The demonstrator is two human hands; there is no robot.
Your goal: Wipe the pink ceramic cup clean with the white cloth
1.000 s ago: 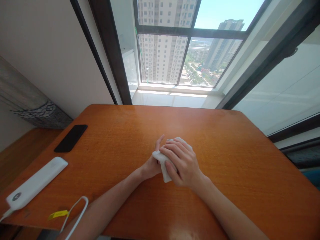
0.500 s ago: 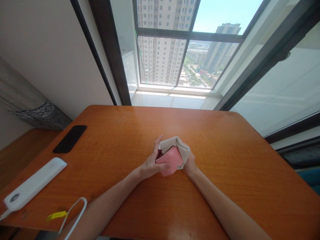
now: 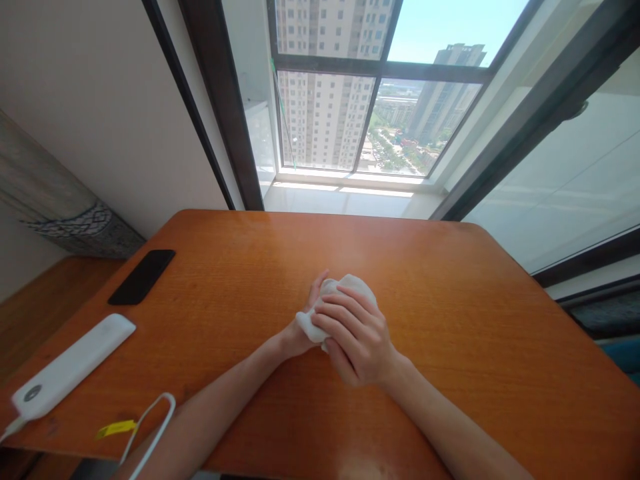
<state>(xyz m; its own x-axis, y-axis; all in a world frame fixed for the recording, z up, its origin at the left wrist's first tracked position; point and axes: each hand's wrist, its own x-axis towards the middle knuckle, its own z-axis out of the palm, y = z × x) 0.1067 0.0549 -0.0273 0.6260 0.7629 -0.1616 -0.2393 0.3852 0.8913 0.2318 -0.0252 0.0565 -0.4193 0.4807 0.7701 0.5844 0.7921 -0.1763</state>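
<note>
While a tall window (image 3: 380, 70) looks onto tower blocks, the orange wooden worktop (image 3: 475, 320) sits right below it, with a black phone (image 3: 142, 277) and a white device (image 3: 70, 367) at far left. Mid-worktop, hands together: right hand (image 3: 356, 337) on top, left hand (image 3: 300, 337) beneath, both clamped on a white cloth (image 3: 350, 283).

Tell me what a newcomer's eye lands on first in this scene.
At the middle of the orange wooden table, the right hand cups a white cloth against the left hand. Beyond the table, a large window looks out on sunlit high-rise towers.
</note>
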